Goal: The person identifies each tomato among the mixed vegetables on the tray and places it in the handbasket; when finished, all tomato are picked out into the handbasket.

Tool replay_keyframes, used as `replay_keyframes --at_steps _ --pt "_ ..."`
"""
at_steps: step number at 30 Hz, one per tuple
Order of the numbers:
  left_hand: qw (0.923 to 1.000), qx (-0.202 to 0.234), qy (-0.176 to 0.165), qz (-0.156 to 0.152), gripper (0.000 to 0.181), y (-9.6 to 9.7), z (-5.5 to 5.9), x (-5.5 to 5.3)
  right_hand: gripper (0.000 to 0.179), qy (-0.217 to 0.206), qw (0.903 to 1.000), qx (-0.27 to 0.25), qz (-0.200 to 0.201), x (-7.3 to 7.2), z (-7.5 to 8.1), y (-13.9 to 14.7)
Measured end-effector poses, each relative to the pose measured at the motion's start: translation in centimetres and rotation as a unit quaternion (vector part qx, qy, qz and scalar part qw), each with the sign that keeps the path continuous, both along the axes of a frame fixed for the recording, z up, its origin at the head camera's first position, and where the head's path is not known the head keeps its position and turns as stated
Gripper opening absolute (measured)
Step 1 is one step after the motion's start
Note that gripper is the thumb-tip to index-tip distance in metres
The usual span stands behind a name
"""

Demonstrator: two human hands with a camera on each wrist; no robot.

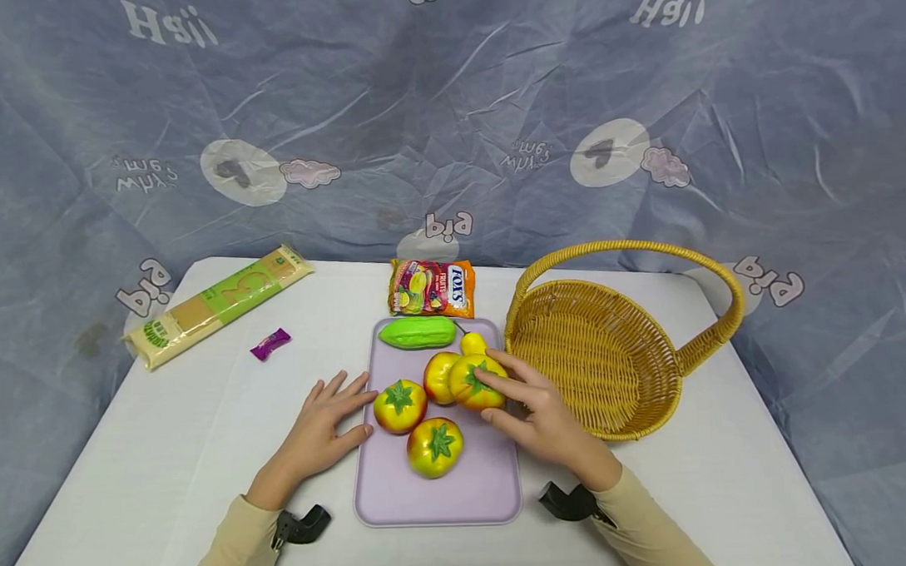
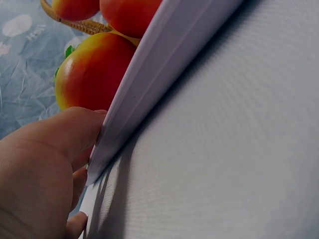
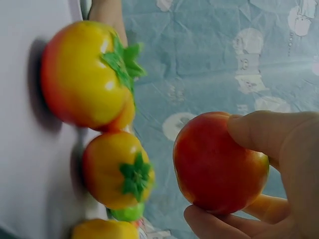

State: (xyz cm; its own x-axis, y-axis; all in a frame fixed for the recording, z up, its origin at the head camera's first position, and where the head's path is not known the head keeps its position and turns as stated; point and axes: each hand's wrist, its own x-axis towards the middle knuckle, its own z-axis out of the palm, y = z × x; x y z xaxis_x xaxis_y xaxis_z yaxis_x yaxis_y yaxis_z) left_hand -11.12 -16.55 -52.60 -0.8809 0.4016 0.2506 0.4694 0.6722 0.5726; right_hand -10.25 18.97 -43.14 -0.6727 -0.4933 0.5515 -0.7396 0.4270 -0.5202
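- At about one o'clock over the lilac tray (image 1: 439, 504), we see the right hand (image 1: 541, 409) pinching a raised persimmon (image 1: 466, 387) between thumb and fingers, clear of the tray.
- At nine o'clock, we find the left hand (image 1: 317, 431) loosely spread, holding nothing, its thumb at the tray's rim.
- On the tray we count three more persimmons (image 1: 432, 450), at six, ten and twelve o'clock, plus a yellow pear (image 1: 473, 343) at one.
- Beside the tray, at two o'clock, we have a wicker basket (image 1: 587, 370) on the bench (image 1: 204, 458).
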Motion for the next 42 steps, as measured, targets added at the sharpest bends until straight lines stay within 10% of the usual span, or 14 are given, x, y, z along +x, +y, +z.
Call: replay_keyframes --at_steps 26,42 --pt "0.9999 0.000 -0.011 0.002 0.047 -0.2 0.0 0.0 0.058 0.030 0.9905 -0.015 -0.134 -1.8 1.2 5.3" --pt "0.9998 0.003 -0.018 0.002 0.048 -0.1 0.1 0.1 0.053 -0.038 0.9832 -0.016 -0.178 -3.1 0.0 6.8"
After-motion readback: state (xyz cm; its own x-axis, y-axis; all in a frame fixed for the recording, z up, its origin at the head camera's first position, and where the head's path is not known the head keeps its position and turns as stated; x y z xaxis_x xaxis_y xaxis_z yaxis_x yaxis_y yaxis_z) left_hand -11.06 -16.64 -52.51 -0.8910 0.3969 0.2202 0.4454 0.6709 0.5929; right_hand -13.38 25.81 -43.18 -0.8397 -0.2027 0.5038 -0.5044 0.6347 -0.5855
